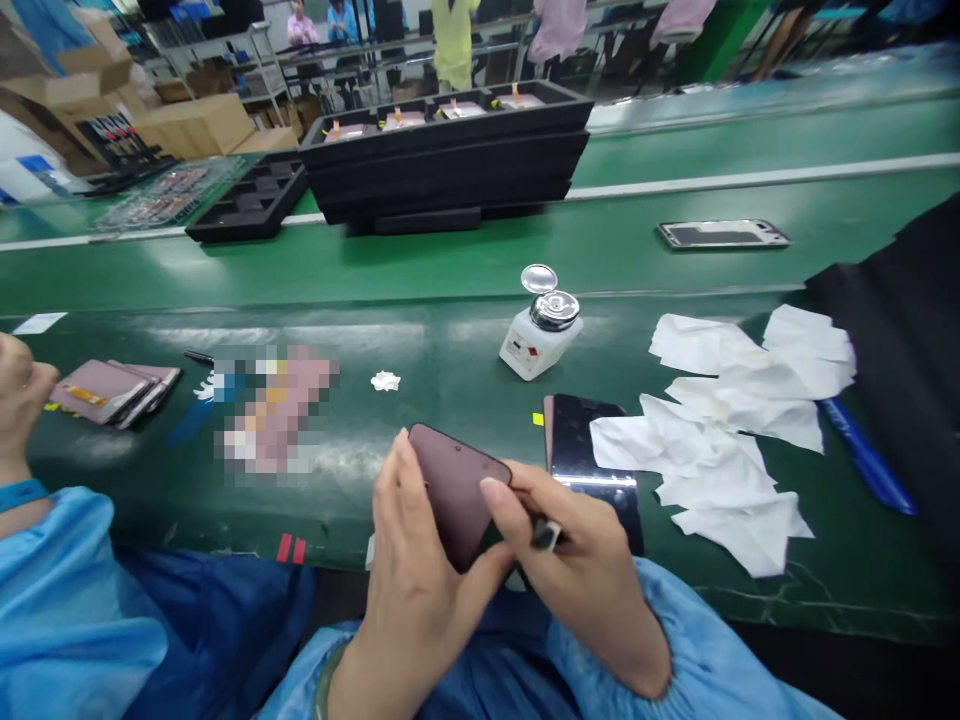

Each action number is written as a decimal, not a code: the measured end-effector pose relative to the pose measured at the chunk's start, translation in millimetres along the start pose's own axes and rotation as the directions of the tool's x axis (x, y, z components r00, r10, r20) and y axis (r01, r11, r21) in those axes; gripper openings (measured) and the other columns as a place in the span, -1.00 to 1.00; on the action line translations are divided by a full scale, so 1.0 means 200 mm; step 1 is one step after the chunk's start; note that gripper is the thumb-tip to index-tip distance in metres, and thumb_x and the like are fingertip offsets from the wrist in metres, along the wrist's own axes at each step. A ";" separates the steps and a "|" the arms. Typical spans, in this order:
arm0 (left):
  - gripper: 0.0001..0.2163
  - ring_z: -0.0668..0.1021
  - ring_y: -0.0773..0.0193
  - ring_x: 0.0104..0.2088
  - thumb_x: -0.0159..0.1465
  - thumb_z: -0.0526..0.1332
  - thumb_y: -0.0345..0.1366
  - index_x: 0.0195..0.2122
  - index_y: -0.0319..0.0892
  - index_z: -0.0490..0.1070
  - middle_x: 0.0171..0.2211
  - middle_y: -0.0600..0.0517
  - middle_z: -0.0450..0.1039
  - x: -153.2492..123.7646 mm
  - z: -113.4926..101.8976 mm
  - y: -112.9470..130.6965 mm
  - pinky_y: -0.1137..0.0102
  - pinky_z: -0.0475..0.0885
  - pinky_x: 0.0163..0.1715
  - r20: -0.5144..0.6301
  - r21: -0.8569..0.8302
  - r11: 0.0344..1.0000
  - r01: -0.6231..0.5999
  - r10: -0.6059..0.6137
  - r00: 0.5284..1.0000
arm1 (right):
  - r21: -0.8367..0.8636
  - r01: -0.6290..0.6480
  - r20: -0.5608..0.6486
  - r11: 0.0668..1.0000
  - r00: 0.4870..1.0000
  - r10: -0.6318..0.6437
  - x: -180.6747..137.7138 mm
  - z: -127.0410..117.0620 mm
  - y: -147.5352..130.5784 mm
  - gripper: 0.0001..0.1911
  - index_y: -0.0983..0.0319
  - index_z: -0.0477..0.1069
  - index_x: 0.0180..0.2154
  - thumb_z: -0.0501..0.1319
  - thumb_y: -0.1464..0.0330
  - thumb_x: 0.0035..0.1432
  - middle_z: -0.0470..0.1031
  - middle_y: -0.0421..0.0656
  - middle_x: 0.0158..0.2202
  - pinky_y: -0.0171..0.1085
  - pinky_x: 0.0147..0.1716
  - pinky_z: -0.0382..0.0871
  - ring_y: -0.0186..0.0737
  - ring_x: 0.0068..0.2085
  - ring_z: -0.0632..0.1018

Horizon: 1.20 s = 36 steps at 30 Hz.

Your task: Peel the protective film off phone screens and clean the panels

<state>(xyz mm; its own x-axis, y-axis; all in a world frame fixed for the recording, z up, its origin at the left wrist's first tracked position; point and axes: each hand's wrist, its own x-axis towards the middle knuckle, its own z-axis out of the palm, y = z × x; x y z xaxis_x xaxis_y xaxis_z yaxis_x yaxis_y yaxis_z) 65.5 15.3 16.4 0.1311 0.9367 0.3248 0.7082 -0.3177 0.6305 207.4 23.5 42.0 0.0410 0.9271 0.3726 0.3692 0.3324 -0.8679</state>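
Observation:
A phone screen (459, 490), dark with a purplish sheen and a small camera hole near its top edge, is tilted up in front of me. My left hand (416, 560) is closed around its left side and lower part. At its upper right corner, the thumb and forefinger of my right hand (581, 555) grip the edge. A small black object with a pale end (546, 535) is tucked in the right palm; its kind is unclear. Beneath and beyond my right hand lie dark glossy panels (589, 435) on the green bench.
White wipes (720, 440) and a blue pen (870, 460) lie right. A dispenser bottle (541, 335) stands ahead with its lid up. Stacked black trays (450, 165) stand behind, a phone frame (724, 235) farther right. At left, a co-worker's hand (22, 400) is near stacked phone parts (112, 390).

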 end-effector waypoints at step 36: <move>-0.24 0.50 0.12 0.07 0.21 0.19 -0.33 0.34 -0.02 -0.26 0.08 -0.12 0.47 -0.07 -0.19 0.10 0.16 0.31 0.09 0.608 -0.780 -0.316 0.541 -0.175 0.774 | -0.013 0.434 0.334 0.901 0.851 -0.406 -0.05 -0.12 -0.01 -0.77 0.19 0.47 -0.10 0.10 0.48 0.28 0.59 -0.13 -0.31 -0.35 -0.43 0.48 -0.28 -0.34 0.60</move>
<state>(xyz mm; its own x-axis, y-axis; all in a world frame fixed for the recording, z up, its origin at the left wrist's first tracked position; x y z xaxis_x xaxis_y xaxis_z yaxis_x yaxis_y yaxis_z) 52.2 -8.9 51.2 0.3993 0.8706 -0.2874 -0.6937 0.4918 0.5263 228.5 9.2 48.8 -0.4251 0.7118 0.5591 0.3626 0.6999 -0.6154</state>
